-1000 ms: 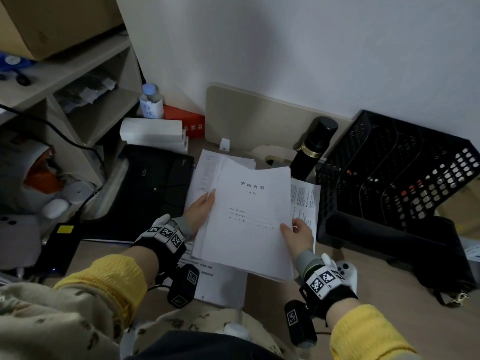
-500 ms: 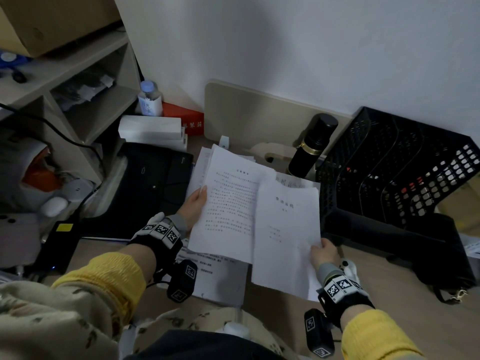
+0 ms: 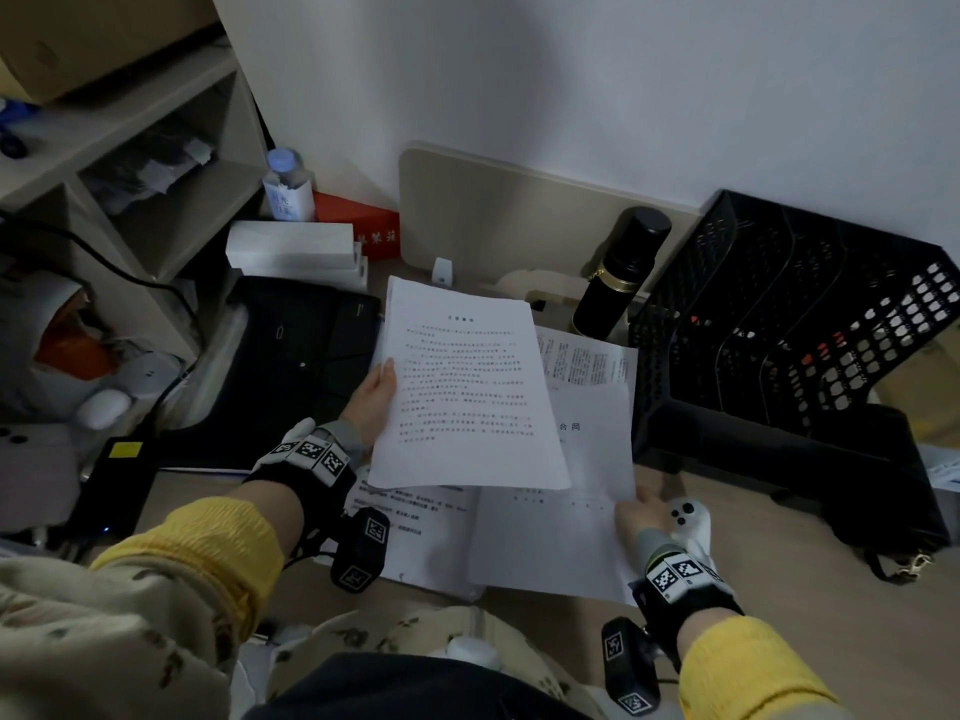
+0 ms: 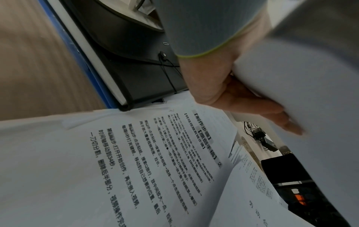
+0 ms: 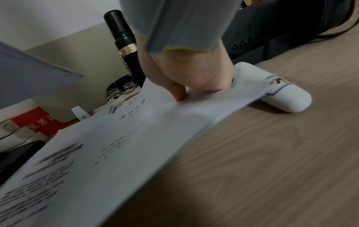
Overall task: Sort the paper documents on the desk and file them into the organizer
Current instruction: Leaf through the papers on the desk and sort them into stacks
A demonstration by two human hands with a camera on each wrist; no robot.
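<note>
My left hand (image 3: 375,402) holds a sheaf of white text pages (image 3: 467,392) by its left edge, lifted above the desk; in the left wrist view my left hand (image 4: 240,98) has fingers under the sheaf (image 4: 310,92). My right hand (image 3: 636,514) pinches the right edge of a contract cover sheet (image 3: 561,532) low over the desk; in the right wrist view the thumb of my right hand (image 5: 180,92) presses on the sheet (image 5: 147,138). More printed pages (image 3: 415,532) lie on the desk beneath. The black mesh organizer (image 3: 789,324) stands at the right.
A black flask (image 3: 618,275) stands behind the papers. A white controller (image 3: 691,522) lies beside my right hand. A black folder (image 3: 296,366) lies at the left, with white boxes (image 3: 296,252), a bottle (image 3: 285,187) and shelves (image 3: 130,163) behind it. A black bag (image 3: 857,475) fronts the organizer.
My right hand has pulled the cover sheet off the sheaf, moved it right and then lowered it toward the desk. The left hand keeps the remaining pages raised.
</note>
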